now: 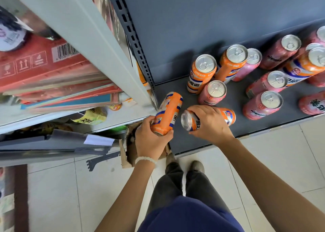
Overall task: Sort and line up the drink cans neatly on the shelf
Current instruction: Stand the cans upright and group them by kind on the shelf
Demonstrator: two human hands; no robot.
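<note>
We see the left hand [151, 138] curled round an orange can [167, 113], gripping its lower end so that the can tilts up and away over the front left corner of the dark shelf [233, 126]. A pale bead bracelet [145, 160] sits on that wrist. The right hand [210, 124] lies over a second orange can [195, 120], fingers wrapped across its middle; this can lies on its side on the shelf near the front edge, its silver end turned toward the left hand.

Just behind the lying can a pink can [213, 93] stands upright, and behind that an upright orange can [202, 73] with another orange can [232, 63] beside it to the right. A paler pink can [249, 63] stands touching that one. Farther right along the shelf we count more pink cans, among them one near the front edge [263, 105] and one behind it [269, 83], mixed with a further orange can [306, 64]; the cans stand in loose clusters, not in rows.

Left of the shelf a grey upright post [98, 43] divides it from a neighbouring rack that holds red cartons [40, 64]. Below the left hand a torn cardboard box [128, 154] sits on the white tiled floor [52, 196], and beside it we see the person's dark trousers [175, 182] and shoes.
</note>
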